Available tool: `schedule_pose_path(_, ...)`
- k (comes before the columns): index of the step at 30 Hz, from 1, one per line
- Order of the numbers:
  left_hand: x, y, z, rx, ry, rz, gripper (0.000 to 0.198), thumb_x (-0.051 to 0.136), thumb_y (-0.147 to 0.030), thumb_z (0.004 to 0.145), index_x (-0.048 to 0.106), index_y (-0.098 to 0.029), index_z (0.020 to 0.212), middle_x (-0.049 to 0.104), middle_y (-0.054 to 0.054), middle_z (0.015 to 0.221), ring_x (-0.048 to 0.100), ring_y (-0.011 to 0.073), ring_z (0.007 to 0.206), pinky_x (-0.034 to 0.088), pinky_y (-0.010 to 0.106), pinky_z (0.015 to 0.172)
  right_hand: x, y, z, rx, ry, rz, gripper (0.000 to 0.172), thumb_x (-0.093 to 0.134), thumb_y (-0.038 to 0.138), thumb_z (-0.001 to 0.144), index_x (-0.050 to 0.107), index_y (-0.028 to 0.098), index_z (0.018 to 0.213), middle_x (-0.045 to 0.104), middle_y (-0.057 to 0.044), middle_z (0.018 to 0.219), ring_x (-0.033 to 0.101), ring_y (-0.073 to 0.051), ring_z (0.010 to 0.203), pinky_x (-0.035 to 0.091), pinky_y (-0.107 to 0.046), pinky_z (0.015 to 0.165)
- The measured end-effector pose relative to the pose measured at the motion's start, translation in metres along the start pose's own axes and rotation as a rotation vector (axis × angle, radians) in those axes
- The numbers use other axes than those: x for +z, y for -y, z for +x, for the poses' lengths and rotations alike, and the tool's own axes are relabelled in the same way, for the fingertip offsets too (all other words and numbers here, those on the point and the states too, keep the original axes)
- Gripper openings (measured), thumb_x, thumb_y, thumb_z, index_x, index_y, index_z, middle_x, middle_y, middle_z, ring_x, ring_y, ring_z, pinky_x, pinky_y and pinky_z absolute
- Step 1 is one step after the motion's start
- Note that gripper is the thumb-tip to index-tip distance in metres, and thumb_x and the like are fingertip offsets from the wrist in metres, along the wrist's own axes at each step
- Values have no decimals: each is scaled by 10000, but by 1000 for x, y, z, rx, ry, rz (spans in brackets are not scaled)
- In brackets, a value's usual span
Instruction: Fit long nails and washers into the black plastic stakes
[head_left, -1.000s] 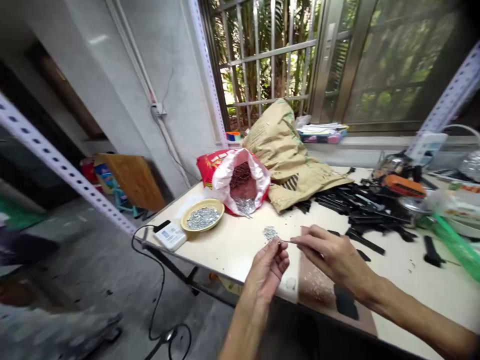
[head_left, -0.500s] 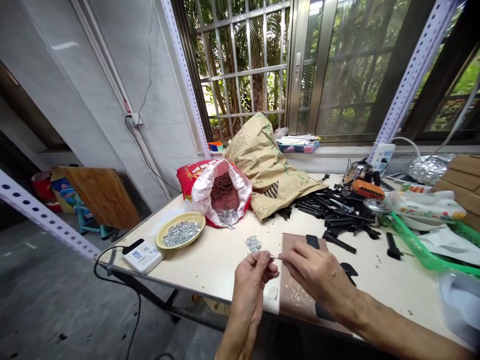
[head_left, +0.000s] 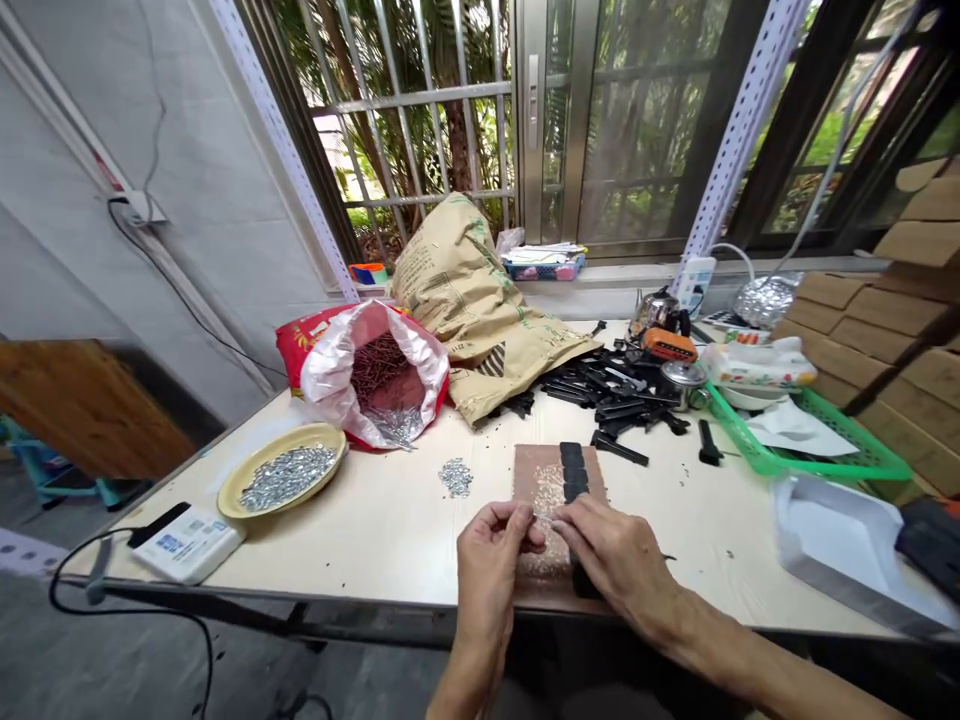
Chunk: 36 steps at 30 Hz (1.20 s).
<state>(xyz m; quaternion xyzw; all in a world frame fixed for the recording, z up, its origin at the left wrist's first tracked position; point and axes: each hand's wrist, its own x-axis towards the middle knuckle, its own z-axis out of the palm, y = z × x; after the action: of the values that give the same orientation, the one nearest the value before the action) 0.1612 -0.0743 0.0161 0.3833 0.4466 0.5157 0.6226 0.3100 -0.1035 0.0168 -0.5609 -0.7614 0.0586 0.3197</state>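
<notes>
Over the table's front edge, my left hand [head_left: 489, 555] and my right hand [head_left: 622, 560] meet with fingertips pinched. Between them shows a thin silvery metal piece [head_left: 543, 517], perhaps a screw; it is too small to make out. Both hands appear to grip it, one at each end. Under and behind the right hand lies a brown board [head_left: 534, 462] with pale worn patches and a row of black strips [head_left: 574, 468] across it. A little pile of small shiny metal parts [head_left: 454, 478] rests just beyond my left hand.
At left stand a yellow bowl [head_left: 341, 462] of small metal parts and a white box [head_left: 191, 545] with a cable. Behind are an open red sack [head_left: 300, 345] of screws, a brown paper sack [head_left: 465, 290] and heaped black parts [head_left: 611, 385]. A green basket [head_left: 885, 465] is at right.
The view has swung to the right, so the table things sit further left. My hands stay together at the thin metal piece, with the right hand now more over the board.
</notes>
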Motion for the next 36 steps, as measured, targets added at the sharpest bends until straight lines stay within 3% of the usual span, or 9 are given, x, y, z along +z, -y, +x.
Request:
schedule_pose_path(3,5,8,2,3,17,67,261,715,-362,687,629,-120,737,634,1,563,569,99,531,451,200,563,-1,-7,-5,96,59,170,193,414,268,945,585,213,873,600,-8,797,581,-130,694,428,-226,621)
schedule_pose_path(7,9,14,9,-25,28,119,277,720,-383,674,632,-126,728,642,7,570,570,111,533,443,208,562,-3,-15,-8,94,4,96,186,419,258,939,596,209,908,584,-26,835,574,-141,729,433,-240,657)
schedule_pose_path(11,15,15,13,-43,27,110,279,734,-382,649,628,-134,719,634,-8,545,561,106,511,434,206,552,-6,-21,-7,113,42,210,118,473,243,913,585,205,919,579,-23,867,573,-134,775,454,-224,684)
schedule_pose_path(16,18,17,14,-33,21,130,274,731,-379,654,642,-131,726,645,-2,551,569,102,524,443,203,569,-4,-28,-8,48,34,-14,206,407,231,941,601,239,1009,567,-27,865,571,-145,772,446,-245,690)
schedule_pose_path(22,15,22,15,-78,48,115,285,711,-391,686,643,-118,725,636,5,574,568,88,526,456,187,555,-2,-34,-10,57,27,119,194,419,242,940,601,212,1002,580,-32,896,582,-138,802,469,-235,717)
schedule_pose_path(27,8,23,19,-96,-2,92,491,654,-482,711,597,-152,1069,636,36,843,584,93,544,485,218,491,-10,-71,10,56,0,86,169,449,234,931,603,199,992,561,-26,913,563,-126,820,457,-229,731)
schedule_pose_path(29,5,24,20,-56,-21,180,550,624,-515,722,555,-152,1130,620,22,785,546,87,481,455,213,431,-11,-93,25,53,21,-13,170,448,237,933,609,187,948,563,-26,890,545,-133,822,444,-238,728)
schedule_pose_path(33,-2,34,25,55,-29,474,552,549,-543,772,547,-156,1167,556,-26,574,499,102,451,400,198,408,-5,-121,43,-82,68,-194,225,438,255,942,626,170,853,574,-39,825,502,-154,814,413,-240,661)
schedule_pose_path(36,-6,43,29,99,-89,574,549,529,-557,779,554,-170,1168,544,-28,552,497,111,463,390,199,411,0,-119,31,-380,109,-151,268,399,216,957,616,156,811,570,-30,758,479,-138,738,394,-230,615)
